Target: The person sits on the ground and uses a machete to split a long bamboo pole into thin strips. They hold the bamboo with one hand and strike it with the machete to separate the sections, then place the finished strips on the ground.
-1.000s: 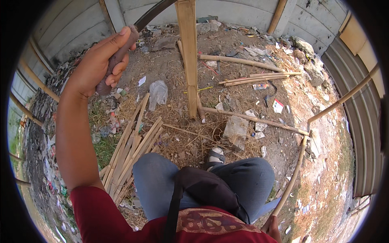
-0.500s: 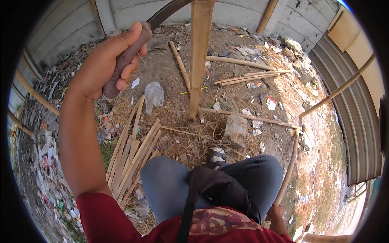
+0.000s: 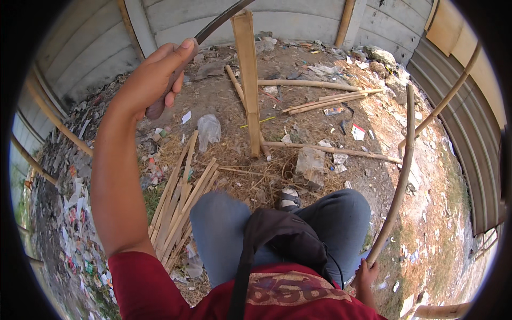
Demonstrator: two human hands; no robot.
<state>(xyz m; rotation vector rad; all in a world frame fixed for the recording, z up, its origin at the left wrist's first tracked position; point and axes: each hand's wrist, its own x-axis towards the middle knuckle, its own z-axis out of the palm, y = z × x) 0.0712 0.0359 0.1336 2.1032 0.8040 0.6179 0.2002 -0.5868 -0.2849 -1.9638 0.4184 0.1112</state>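
My left hand [image 3: 146, 80], raised at the upper left, is closed around the brown handle of a machete [image 3: 221, 21]. Its dark blade slopes up to the right and meets the top of an upright split bamboo piece [image 3: 247, 80]; the blade's tip lies outside the view. How deep the edge sits in the bamboo I cannot tell. The bamboo's lower end rests on or near the ground ahead of my knees. At the lower right, my right hand [image 3: 366, 273] grips the low end of a long, slightly curved wooden stick [image 3: 397, 194], which points upward.
Split bamboo strips [image 3: 178, 200] lie beside my left knee. More strips [image 3: 333, 101] and poles [image 3: 330, 151] lie ahead, near a pale block [image 3: 310, 166] and a clear plastic bag [image 3: 209, 132]. Litter covers the ground; a concrete wall [image 3: 240, 24] and corrugated sheeting [image 3: 453, 133] stand around.
The stick in my right hand has swung up, its far end now much higher. The upright bamboo's top has tilted left. My left hand has shifted slightly down with the machete.
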